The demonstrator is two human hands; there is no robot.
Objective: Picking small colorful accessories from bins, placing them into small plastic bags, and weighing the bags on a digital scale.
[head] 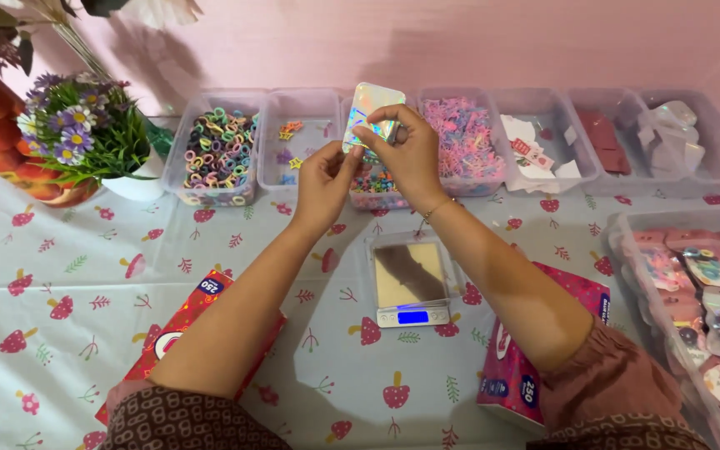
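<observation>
Both hands are raised over the far edge of the table, above the row of clear bins, and they share one thing: a small holographic pouch. It stands nearly upright, long axis running up and away from the person, tilted a little to the right. The left hand pinches its lower left corner from below; the right hand grips its lower right edge, fingers curled over the front. The pouch is flat, silvery, with rainbow sheen and rounded corners. Directly beneath lies the bin of mixed coloured beads; nearer the person sits a small digital scale.
</observation>
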